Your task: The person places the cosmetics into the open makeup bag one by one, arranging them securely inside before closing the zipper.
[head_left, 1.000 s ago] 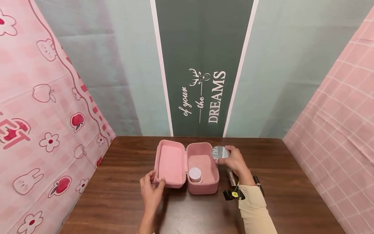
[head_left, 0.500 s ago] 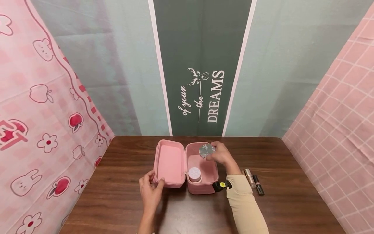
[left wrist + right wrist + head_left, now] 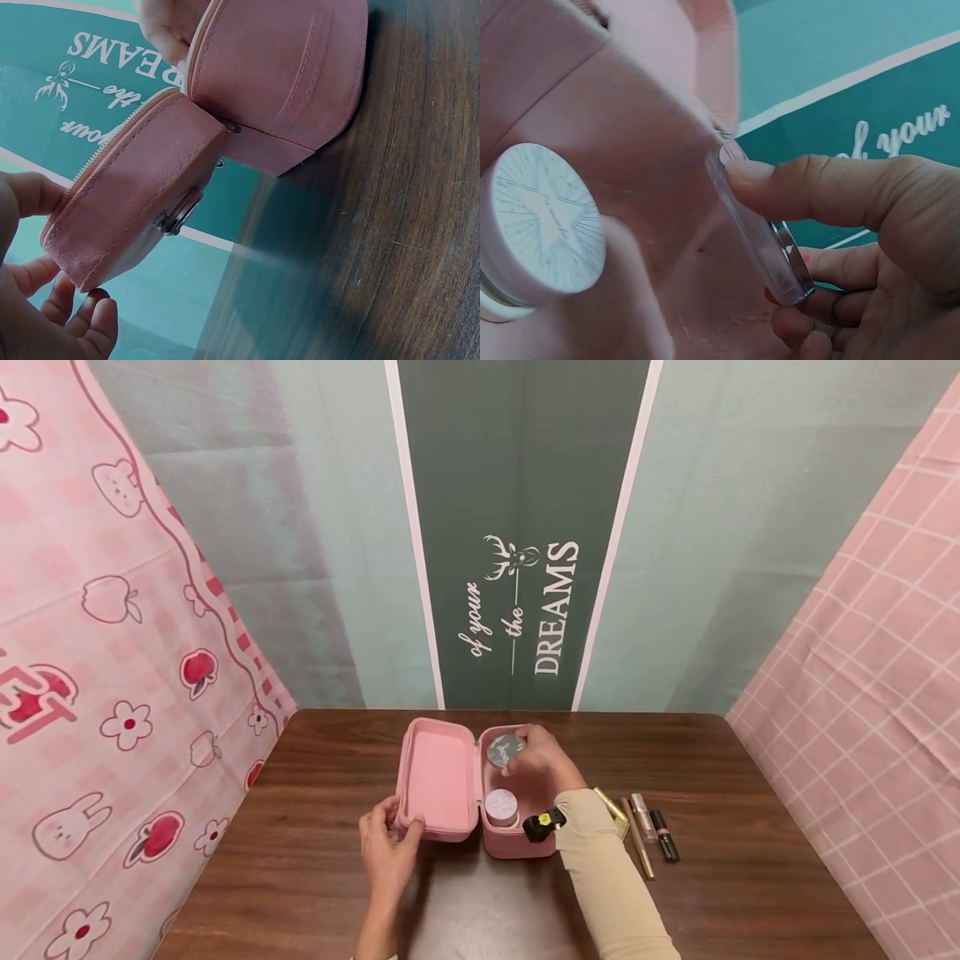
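Note:
A pink zip case [image 3: 517, 847] stands on the table with its lid [image 3: 438, 785] swung out to the left. My left hand [image 3: 388, 847] grips the lid's near left corner, thumb on the zipped edge and fingers underneath in the left wrist view. Inside the case, at the near left, sits a round white jar [image 3: 551, 217] with a star on its top. My right hand [image 3: 545, 758] pinches a round mirror-faced compact [image 3: 504, 750] over the case's far part. In the right wrist view, the compact's clear rim [image 3: 750, 232] shows tilted between thumb and fingers.
Right of the case on the brown table [image 3: 315, 877] lie a black lipstick tube [image 3: 665, 837], a clear tube [image 3: 642, 817] and a slim gold pen [image 3: 640, 843]. A gold-coloured item [image 3: 618, 814] is partly behind the right sleeve. Printed cloths hang behind and at both sides.
My right hand has carried the compact leftward from the case's right rim to over its far left inside. The cosmetics at right have come out from behind the arm. My left hand stays put.

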### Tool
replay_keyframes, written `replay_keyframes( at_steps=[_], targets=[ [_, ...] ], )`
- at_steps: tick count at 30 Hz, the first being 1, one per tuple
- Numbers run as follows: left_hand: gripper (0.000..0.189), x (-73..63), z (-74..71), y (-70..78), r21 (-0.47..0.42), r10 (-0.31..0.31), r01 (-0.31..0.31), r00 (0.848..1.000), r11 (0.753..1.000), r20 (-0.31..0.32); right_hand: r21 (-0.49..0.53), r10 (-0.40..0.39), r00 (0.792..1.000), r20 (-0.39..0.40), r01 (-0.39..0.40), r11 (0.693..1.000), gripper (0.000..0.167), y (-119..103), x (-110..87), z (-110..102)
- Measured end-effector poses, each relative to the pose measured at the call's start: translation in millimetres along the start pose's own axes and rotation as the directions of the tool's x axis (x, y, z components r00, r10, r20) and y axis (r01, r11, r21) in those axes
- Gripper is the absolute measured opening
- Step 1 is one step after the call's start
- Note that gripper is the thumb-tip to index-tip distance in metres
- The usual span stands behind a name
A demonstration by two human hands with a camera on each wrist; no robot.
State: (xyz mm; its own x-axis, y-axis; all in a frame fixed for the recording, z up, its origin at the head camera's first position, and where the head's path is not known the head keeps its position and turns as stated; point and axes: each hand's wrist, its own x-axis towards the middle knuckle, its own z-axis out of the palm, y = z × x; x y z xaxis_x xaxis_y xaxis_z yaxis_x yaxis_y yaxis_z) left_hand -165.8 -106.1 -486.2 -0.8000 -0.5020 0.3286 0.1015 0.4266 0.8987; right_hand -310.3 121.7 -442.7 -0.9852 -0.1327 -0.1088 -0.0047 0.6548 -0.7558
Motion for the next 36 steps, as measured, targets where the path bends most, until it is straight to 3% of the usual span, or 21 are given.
replay_keyframes(
  at_steps=[7, 14, 27, 31, 34, 36],
  targets=[
    [0.039, 0.1, -0.7, -0.4, -0.013, 0.019, -0.019, 1.0, 1.0, -0.002, -0.079, 0.001, 1.0, -0.019, -0.003, 0.997, 0.074, -3.6, 6.5, 11.0],
    [0.039, 0.1, -1.5, -1.5, -0.016, 0.037, -0.037, 0.999, 0.999, -0.006, -0.202, -0.001, 1.0, 0.026, 0.006, 0.979, 0.053, -7.1, 12.2, 21.3],
    [0.038, 2.9, -1.7, 1.6, -0.006, 0.019, -0.019, 1.0, 1.0, 0.0, -0.101, 0.056, 0.994, 0.092, -0.047, 0.994, 0.046, -1.8, 17.7, 21.5],
    [0.038, 2.4, -1.6, 1.3, -0.009, 0.016, -0.016, 1.0, 1.0, 0.007, -0.137, 0.004, 0.996, 0.084, 0.008, 0.99, 0.042, -3.8, 13.5, 19.0],
    [0.038, 1.2, -1.7, 1.1, -0.014, 0.014, -0.014, 1.0, 1.0, 0.013, -0.201, -0.153, 0.981, 0.123, 0.175, 0.964, 0.037, -7.3, 4.6, 13.3],
    [0.038, 0.9, -1.7, 1.5, -0.016, 0.012, -0.012, 1.0, 1.0, 0.014, -0.254, -0.244, 0.956, 0.164, 0.28, 0.926, 0.034, -10.1, -0.7, 9.1]
  ],
)
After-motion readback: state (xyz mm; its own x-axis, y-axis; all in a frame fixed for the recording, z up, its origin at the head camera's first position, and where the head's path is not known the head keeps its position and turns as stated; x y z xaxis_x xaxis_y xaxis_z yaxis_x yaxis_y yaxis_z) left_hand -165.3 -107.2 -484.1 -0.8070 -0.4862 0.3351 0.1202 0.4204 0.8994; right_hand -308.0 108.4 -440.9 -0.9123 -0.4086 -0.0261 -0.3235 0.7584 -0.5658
